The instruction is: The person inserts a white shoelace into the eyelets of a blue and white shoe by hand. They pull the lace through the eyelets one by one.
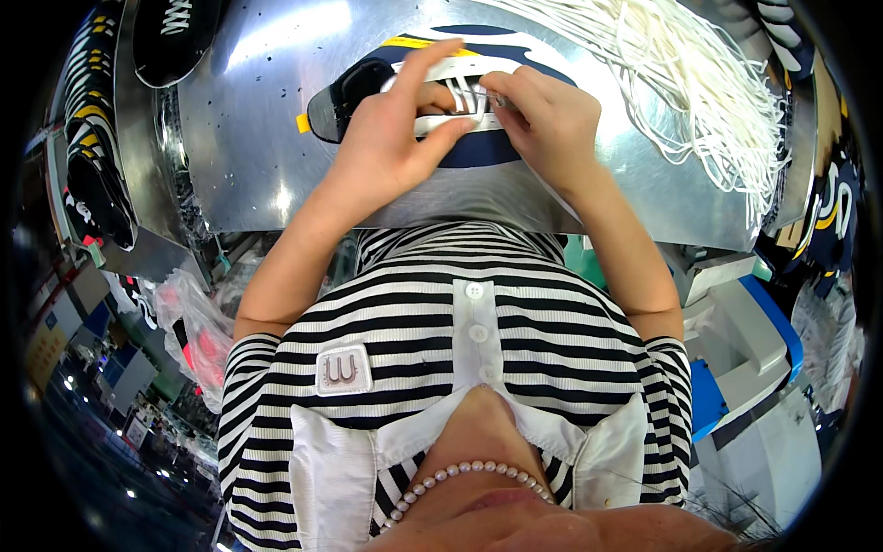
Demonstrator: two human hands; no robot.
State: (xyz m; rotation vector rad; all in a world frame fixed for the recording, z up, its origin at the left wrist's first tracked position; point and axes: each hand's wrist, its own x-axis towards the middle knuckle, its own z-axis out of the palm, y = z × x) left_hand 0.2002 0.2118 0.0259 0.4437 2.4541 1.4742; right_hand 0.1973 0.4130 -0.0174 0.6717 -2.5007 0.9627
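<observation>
A navy sneaker [478, 152] with white and yellow stripes lies sideways on the metal table, its dark heel opening to the left. White shoelace [464, 92] strands cross its lacing gap. My left hand [395, 124] grips the shoe at this gap, thumb on the near edge, some fingers inside and the index finger raised. At the right end of the gap, my right hand [552, 120] is closed in a pinch on the shoelace. A slim greyish thing shows by its fingertips, too small to make out. One white strand hangs below this hand toward the table's near edge.
A large heap of loose white laces [681, 101] spreads over the right side of the metal table [267, 129]. A black shoe [175, 41] stands at the far left. More shoes line the left rack [97, 175] and the right side [832, 212]. Blue-and-grey bins [745, 340] stand at lower right.
</observation>
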